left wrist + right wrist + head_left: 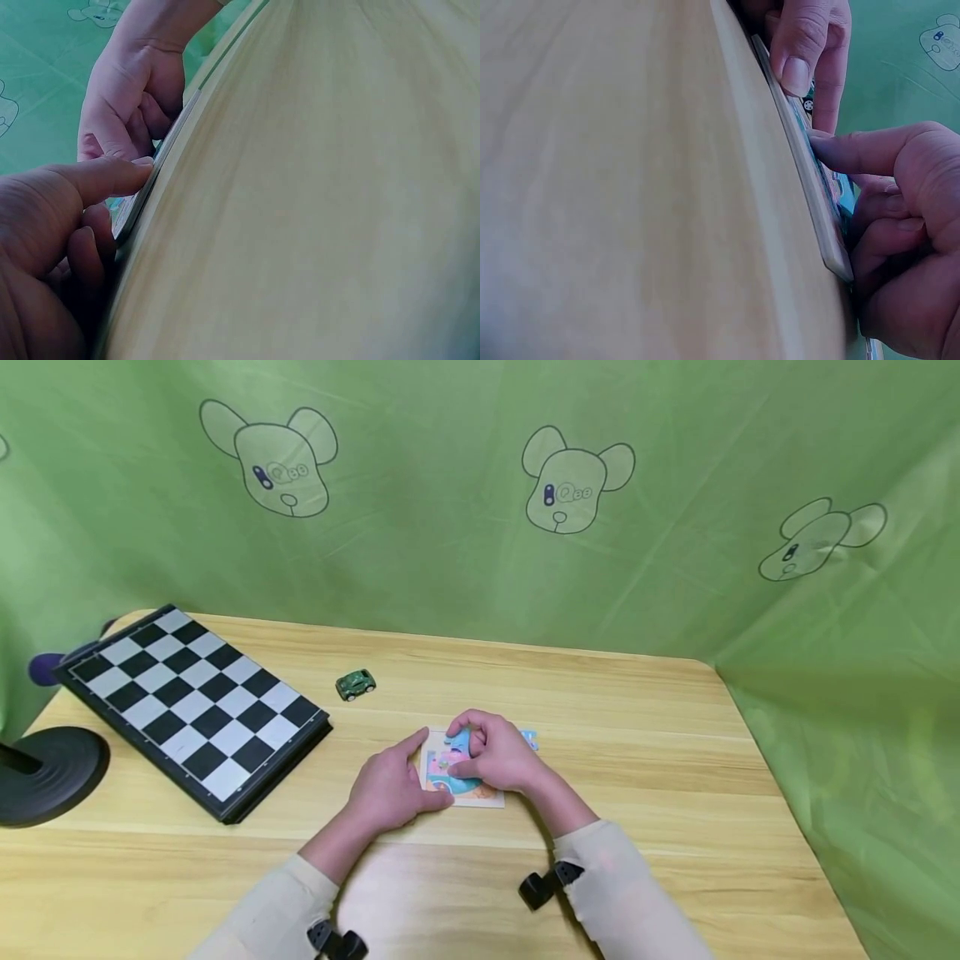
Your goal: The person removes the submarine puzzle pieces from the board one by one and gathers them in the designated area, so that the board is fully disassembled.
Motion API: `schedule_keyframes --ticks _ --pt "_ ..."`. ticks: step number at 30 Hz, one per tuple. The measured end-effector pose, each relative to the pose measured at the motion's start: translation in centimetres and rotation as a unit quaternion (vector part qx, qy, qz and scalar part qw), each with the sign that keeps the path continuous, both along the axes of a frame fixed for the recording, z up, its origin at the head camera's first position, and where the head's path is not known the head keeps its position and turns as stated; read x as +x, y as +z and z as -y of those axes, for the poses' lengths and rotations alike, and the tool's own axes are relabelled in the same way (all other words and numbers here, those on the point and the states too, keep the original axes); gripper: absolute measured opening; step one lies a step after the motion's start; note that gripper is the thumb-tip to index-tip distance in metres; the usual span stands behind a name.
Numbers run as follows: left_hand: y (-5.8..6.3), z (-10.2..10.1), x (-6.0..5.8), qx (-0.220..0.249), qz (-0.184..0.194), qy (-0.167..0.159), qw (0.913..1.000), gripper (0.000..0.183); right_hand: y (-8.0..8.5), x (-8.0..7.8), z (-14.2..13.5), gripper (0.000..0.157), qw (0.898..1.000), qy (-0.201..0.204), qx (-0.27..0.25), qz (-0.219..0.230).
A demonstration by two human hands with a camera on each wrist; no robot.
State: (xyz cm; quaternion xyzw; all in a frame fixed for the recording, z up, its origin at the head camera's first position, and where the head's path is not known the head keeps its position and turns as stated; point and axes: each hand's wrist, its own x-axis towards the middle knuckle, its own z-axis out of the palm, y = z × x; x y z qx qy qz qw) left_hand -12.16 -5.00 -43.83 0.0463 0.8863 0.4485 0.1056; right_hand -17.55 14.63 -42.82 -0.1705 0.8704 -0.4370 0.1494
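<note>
One table [675,760] — left grip [386,787] holds one puzzle [439,763], right grip [506,757] pinches one piece [459,741].

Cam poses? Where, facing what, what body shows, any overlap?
Head: on the head, facing forward and down over puzzle board, table, green cloth; left hand, right hand, sleeves show.
Left wrist: on that wrist, facing puzzle board side-on; left hand near, right beyond.
Right wrist: on that wrist, facing same puzzle board; right hand near, left beyond.
Wrist views share: both hands, puzzle board.
</note>
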Motion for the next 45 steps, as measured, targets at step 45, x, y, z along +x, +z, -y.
schedule_keyframes --ticks 45 --pt "0.0 -0.1 -0.1 -0.011 0.013 0.006 0.9998 0.104 0.9 0.1 -1.1 0.026 0.998 -0.036 0.053 0.007"
